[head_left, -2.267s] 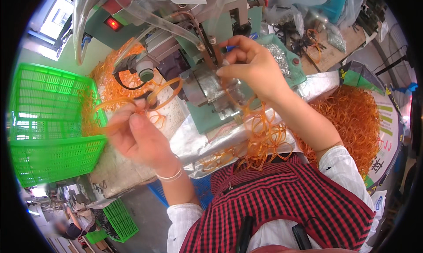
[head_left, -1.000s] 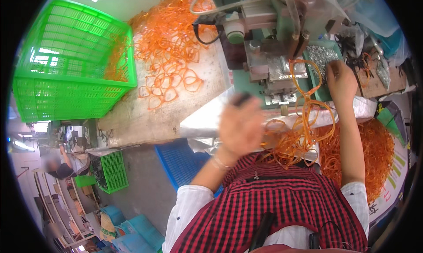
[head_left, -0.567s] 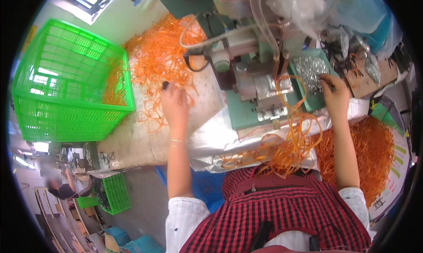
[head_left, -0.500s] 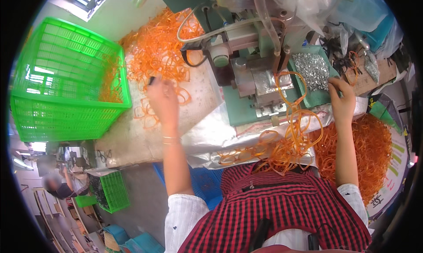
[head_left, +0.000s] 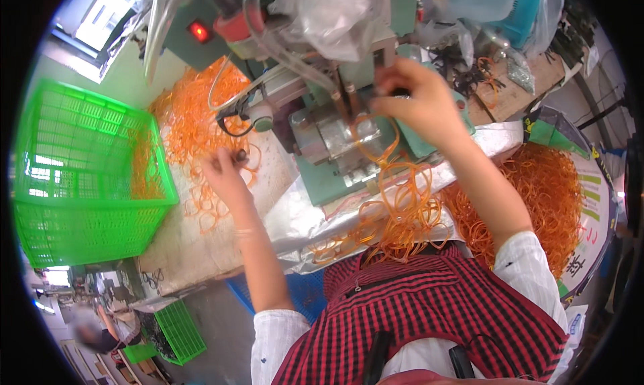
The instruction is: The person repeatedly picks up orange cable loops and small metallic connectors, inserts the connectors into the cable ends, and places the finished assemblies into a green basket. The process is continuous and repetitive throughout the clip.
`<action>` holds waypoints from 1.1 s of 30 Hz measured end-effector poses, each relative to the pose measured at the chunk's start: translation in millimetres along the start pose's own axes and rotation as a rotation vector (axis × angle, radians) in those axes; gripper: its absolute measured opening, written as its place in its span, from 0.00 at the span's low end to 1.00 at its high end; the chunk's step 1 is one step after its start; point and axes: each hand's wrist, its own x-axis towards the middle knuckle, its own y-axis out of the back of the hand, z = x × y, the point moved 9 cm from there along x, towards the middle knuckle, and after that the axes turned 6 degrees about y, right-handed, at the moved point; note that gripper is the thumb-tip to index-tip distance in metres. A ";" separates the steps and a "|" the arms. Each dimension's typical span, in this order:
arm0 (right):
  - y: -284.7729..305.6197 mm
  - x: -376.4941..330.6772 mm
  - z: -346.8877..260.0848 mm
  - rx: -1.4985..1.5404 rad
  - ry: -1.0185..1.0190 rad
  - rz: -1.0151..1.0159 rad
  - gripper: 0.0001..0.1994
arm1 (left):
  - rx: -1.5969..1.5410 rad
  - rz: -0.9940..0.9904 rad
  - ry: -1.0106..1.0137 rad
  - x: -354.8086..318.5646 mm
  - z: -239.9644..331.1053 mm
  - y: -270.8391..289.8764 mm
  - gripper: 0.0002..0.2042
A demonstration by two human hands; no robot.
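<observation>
My left hand (head_left: 227,177) reaches over the pile of orange plastic frames (head_left: 201,117), shaped like spectacle fronts. Its fingers look apart, with dark covers on the tips; no frame shows clearly in its grasp. At the bench press (head_left: 335,133), my right hand (head_left: 426,106) is beside the metal fixture, fingers curled together. Motion blur hides what they pinch. One orange frame (head_left: 376,147) lies with its upper loop by the fixture, and below it a tangle of linked frames (head_left: 402,204) hangs over the foil-covered bench edge.
A green plastic basket (head_left: 80,231) stands at left, holding some orange frames. The green tray (head_left: 463,110) of metal bits is mostly behind my right hand. More frames fill a large container (head_left: 537,204) at right. A person (head_left: 100,331) is far off at lower left.
My right hand has moved left from the tray of metal bits to the press fixture. My left hand stays by the frame pile. The whole view has shifted.
</observation>
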 end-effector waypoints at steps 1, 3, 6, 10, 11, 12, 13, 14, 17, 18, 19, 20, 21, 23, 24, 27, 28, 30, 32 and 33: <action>-6.7 5.4 17.7 0.093 -0.089 0.009 0.22 | -0.068 -0.036 0.030 -9.9 -3.7 -11.6 0.05; -15.9 -0.7 14.0 0.060 0.009 0.080 0.25 | -0.097 -0.044 0.064 -40.9 -9.0 -10.2 0.05; -21.6 -14.3 20.9 0.154 -0.042 0.092 0.25 | -0.085 -0.008 0.088 -74.1 -22.1 3.0 0.05; -28.0 -5.3 12.9 0.267 -0.109 0.014 0.24 | -0.340 -0.125 -0.340 -88.2 101.6 -38.8 0.04; -28.9 -5.9 14.4 0.347 -0.136 -0.005 0.23 | -0.385 -0.206 -0.480 -96.1 135.7 -49.8 0.04; -28.2 -6.4 13.9 0.410 -0.144 0.033 0.23 | -0.334 -0.329 -0.612 -109.9 171.8 -69.5 0.04; -34.4 -9.1 11.7 0.475 -0.154 0.064 0.23 | -0.289 -0.293 -0.611 -105.4 178.6 -74.8 0.04; -39.9 -12.2 8.9 0.539 -0.163 0.095 0.22 | -0.245 -0.258 -0.609 -97.1 182.1 -83.3 0.05; -41.5 -26.0 1.4 0.548 -0.162 0.161 0.23 | -0.253 -0.282 -0.632 -96.8 183.2 -94.9 0.07; -33.0 -34.1 -13.0 0.326 -0.112 0.124 0.23 | -0.242 -0.328 -0.664 -104.1 182.5 -93.2 0.07; -23.9 -37.6 -17.8 0.209 -0.016 0.095 0.21 | -0.245 -0.377 -0.707 -111.8 185.1 -92.6 0.07; -13.8 -44.3 -19.1 0.091 0.078 0.066 0.20 | -0.106 -0.414 -0.748 -127.5 176.7 -96.0 0.07; -3.6 -47.8 -25.2 -0.032 0.192 0.030 0.19 | -0.039 -0.496 -0.840 -146.6 176.4 -107.8 0.04; 30.3 -57.5 32.4 -0.140 -0.044 0.089 0.16 | -0.001 -0.604 -0.957 -179.0 169.5 -123.0 0.03; 38.8 -69.9 65.2 -0.287 -0.041 0.052 0.15 | 0.111 -0.716 -1.007 -185.2 156.0 -125.4 0.09; 49.4 -83.0 90.2 -0.454 -0.071 -0.012 0.14 | 0.265 -0.658 -1.278 -206.5 149.5 -147.1 0.13; 55.7 -76.3 85.7 -0.466 -0.066 -0.016 0.13 | 0.283 -0.649 -1.302 -208.4 146.8 -150.0 0.13; 84.0 -59.6 70.2 -0.386 0.015 0.213 0.12 | 0.321 -0.625 -1.354 -209.4 141.4 -154.8 0.14; 105.4 -45.0 87.6 -0.249 -0.075 0.317 0.11 | 0.271 -0.591 -1.323 -205.0 137.5 -153.8 0.13; 103.3 -51.1 89.2 -0.365 -0.068 0.278 0.11 | 0.248 -0.578 -1.301 -203.1 134.8 -152.5 0.12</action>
